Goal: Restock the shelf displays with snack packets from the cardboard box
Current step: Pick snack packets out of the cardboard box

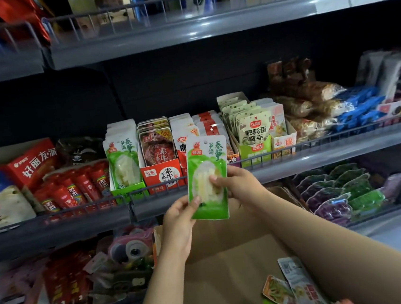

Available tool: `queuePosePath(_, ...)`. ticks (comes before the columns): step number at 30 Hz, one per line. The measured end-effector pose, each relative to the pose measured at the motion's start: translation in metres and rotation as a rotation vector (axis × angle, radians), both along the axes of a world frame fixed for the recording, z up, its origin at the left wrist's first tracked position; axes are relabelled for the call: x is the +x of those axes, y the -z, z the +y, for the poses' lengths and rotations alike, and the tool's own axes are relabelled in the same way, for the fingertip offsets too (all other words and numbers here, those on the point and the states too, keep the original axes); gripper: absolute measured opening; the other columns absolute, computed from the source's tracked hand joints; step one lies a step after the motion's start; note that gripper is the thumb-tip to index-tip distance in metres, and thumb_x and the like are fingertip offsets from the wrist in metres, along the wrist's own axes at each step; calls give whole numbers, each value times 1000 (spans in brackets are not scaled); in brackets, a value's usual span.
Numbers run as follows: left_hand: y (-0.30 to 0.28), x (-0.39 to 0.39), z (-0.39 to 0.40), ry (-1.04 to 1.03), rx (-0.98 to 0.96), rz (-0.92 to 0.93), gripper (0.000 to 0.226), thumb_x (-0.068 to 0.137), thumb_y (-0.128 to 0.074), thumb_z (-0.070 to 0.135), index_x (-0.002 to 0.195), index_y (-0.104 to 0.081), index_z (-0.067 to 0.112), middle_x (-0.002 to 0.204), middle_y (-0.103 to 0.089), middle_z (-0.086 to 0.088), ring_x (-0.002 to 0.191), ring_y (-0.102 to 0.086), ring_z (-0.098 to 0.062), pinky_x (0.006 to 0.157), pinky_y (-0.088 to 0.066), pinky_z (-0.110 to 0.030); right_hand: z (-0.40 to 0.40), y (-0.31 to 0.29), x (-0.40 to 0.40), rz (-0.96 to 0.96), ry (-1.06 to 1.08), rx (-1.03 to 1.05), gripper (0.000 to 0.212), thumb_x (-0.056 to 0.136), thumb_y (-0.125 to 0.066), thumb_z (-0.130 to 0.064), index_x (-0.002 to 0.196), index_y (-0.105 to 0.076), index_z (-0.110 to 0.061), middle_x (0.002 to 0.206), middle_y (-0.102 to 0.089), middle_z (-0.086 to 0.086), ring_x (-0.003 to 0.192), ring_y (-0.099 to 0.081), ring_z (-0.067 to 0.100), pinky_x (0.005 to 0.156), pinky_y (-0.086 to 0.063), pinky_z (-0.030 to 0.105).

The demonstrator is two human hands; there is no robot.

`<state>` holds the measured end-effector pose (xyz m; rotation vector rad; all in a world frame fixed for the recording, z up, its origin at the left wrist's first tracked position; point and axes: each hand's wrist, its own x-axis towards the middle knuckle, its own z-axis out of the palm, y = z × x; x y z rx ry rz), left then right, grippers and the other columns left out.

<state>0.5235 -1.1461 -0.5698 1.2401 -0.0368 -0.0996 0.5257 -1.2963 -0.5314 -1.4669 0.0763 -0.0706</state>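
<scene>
Green bamboo-shoot packet (207, 178) held up in front of the shelf (319, 161)

Looks light, floppy and slick; left hand (177, 224) pinches its lower edge, right hand (237, 185) grips the side. Edges seem the safest hold.

Green snack pkt (207, 178) betw both hands

A shop: tiered retail shelves (206, 30) with wire rails, crowded with packaged snacks (254, 129) in display cartons.
</scene>
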Motion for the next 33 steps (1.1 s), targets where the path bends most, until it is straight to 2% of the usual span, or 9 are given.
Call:
queuePosePath(2,-3,5,5,-18,-47,16,6,90,-57,9,88,-63,8,84,-72,-3,82,-67,-14,75,-50,-28,7,-8,7,-15,-27,-26,7,87,-65,-10,87,-66,-17,91,-70,3,80,-66,18,63,-52,25)
queuePosePath(7,-11,16,17,-107,-106,26,5,89,-59,8,89,-64,7,87,-72,-2,84,-68,-15,72,-52,-29,23,-23,26,-33,-68,-91,5,87,-65,-11,92,-66,-11,94,-70,5,84,-66,18,72,-55,26)
queuePosePath(12,-17,27,29,-175,-74,9,6,88,-61,11,84,-65,10,86,-71,1,84,-66,-14,71,-48,-27,38,-30,47,-10,-102,-118,11,85,-68,-22,91,-68,-13,100,-72,6,95,-68,26,90,-52,46)
queuePosePath(16,-18,34,35,-218,-49,-1,12,89,-62,14,77,-63,14,83,-72,5,87,-65,-13,78,-46,-31,47,-35,61,-48,-85,-105,11,84,-70,-20,86,-67,-10,100,-72,9,96,-68,27,90,-52,45)
queuePosePath(20,-19,42,42,-214,-84,14,8,87,-63,24,93,-66,18,97,-71,3,100,-63,-18,88,-47,-38,53,-43,68,-61,-129,-119,8,85,-68,-17,86,-67,-8,98,-72,8,87,-68,21,78,-55,31)
queuePosePath(24,-16,50,53,-293,-39,10,37,81,-70,34,113,-65,15,109,-70,1,109,-61,-20,94,-46,-42,62,-44,78,-47,-186,-171,22,83,-70,-19,97,-68,-1,99,-73,8,93,-69,24,89,-54,39)
queuePosePath(27,-16,55,61,-358,-12,2,34,82,-70,32,109,-67,13,106,-70,1,106,-63,-18,97,-47,-42,72,-46,89,-42,-197,-236,31,80,-73,-21,99,-67,4,98,-73,8,97,-68,28,94,-51,46)
queuePosePath(30,-17,59,72,-416,48,-22,27,83,-68,37,104,-68,20,105,-70,5,104,-63,-15,95,-47,-38,88,-51,100,-45,-194,-259,18,78,-74,-15,91,-70,-2,97,-73,10,96,-68,29,94,-49,47)
queuePosePath(33,-19,64,84,-466,78,-106,36,88,-64,28,122,-59,16,121,-62,2,108,-59,-12,97,-47,-34,106,-59,110,-83,-199,-305,5,79,-74,-15,81,-71,-12,93,-74,5,91,-69,24,91,-53,44)
